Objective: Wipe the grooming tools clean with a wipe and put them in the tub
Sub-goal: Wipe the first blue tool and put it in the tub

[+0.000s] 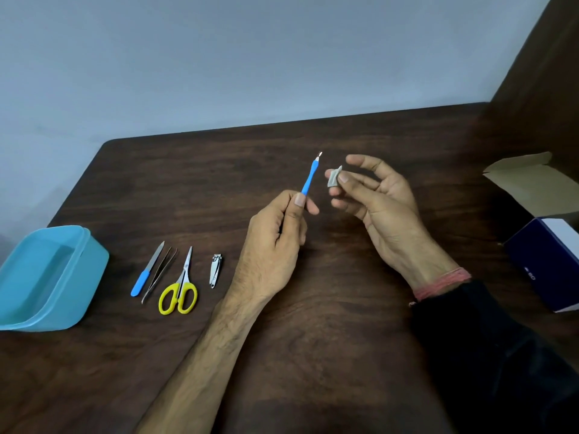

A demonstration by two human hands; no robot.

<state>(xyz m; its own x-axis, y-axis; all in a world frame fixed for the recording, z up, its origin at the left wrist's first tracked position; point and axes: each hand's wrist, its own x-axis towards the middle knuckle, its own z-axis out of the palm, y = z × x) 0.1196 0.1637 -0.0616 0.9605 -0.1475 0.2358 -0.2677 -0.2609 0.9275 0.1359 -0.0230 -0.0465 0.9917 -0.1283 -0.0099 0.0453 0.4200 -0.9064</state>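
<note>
The turquoise tub [47, 277] at the left edge of the dark wooden table [344, 308] looks empty, so I judge that no tool is put away yet and the task is at its beginning. Four tools lie in a row beside the tub: a blue-handled nail file [146, 270], tweezers [159, 275], yellow-handled scissors [180, 288] and a nail clipper [215, 270]. The left hand [272, 245] is closed around the lower end of a blue-handled cuticle tool [310, 175], whose metal tip points up and away. The right hand [376, 198] pinches a small folded wipe [334, 177] between thumb and fingers, the other fingers spread loosely. The wipe is just beside the tool's handle, not touching it
</note>
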